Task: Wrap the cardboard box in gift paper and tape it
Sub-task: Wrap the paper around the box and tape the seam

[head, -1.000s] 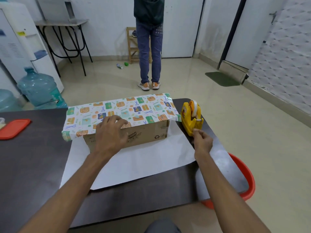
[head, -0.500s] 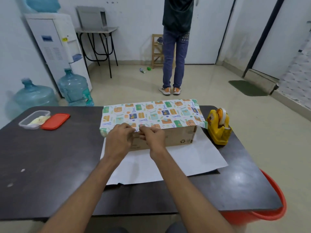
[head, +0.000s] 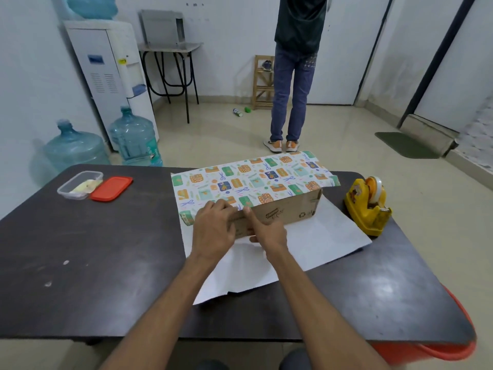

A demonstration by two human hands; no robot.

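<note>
A brown cardboard box (head: 290, 213) lies on the dark table (head: 93, 249). Patterned gift paper (head: 250, 180) is folded over its top, and the paper's white underside (head: 320, 236) is spread on the table toward me. My left hand (head: 213, 231) presses the paper's edge onto the box's near left corner. My right hand (head: 266, 232) sits beside it, index finger on the paper's edge and thumb low on the box's front face. No tape strip is visible under my fingers. A yellow tape dispenser (head: 366, 206) stands to the right of the box.
A clear plastic container (head: 80, 184) and its red lid (head: 112, 188) lie at the table's far left. A red tub (head: 426, 353) sits below the near right corner. A person (head: 290, 89) stands on the floor beyond the table. Water bottles (head: 136, 140) stand at left.
My right hand left the tape dispenser and came to the box's near edge beside my left hand; its index finger has slid a little right along the paper's edge. My view turned left.
</note>
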